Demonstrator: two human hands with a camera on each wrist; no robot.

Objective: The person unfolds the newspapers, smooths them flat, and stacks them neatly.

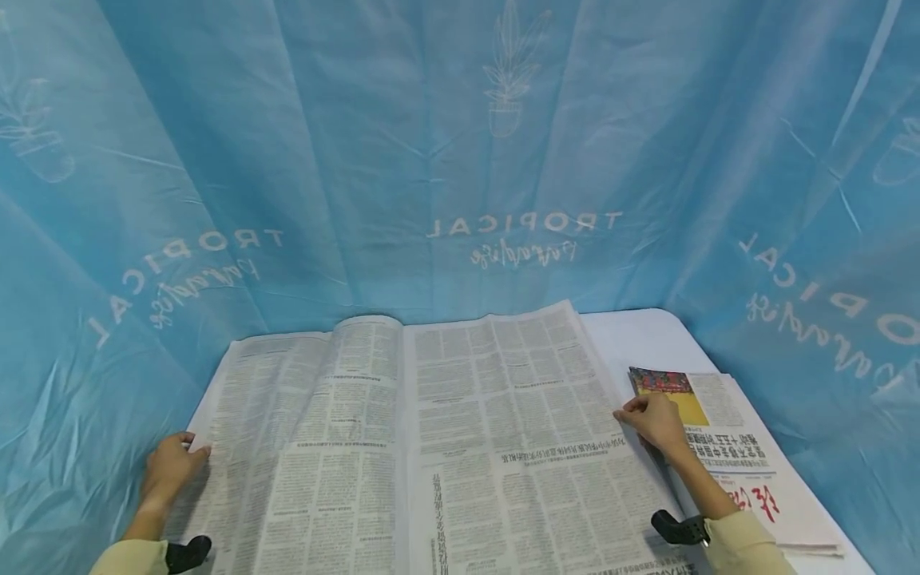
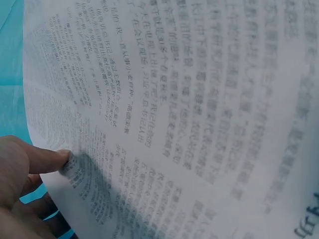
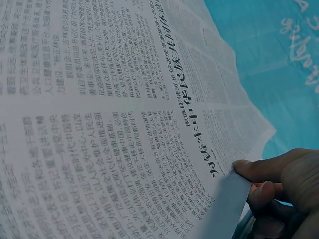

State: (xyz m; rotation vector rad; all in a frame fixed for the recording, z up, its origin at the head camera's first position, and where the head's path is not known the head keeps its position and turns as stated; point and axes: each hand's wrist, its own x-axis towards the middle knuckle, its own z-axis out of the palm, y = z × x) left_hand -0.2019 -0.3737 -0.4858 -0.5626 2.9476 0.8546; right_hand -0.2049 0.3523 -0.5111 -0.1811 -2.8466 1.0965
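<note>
A large newspaper (image 1: 460,431) lies spread wide across the table, its left-hand sheet bulging up near the centre fold. My left hand (image 1: 171,471) pinches its left edge, with the thumb on top of the page in the left wrist view and the other fingers partly hidden beneath. At the opposite edge my right hand (image 1: 656,425) pinches the paper between thumb and fingers, the thumb (image 3: 249,168) resting on the printed side. The right page's far corner stands slightly raised.
A folded stack of newspapers (image 1: 747,447) with a colour picture and red lettering lies at the right, under my right forearm. White table (image 1: 632,335) shows at the back right. A blue printed curtain (image 1: 446,160) surrounds the table at the back and sides.
</note>
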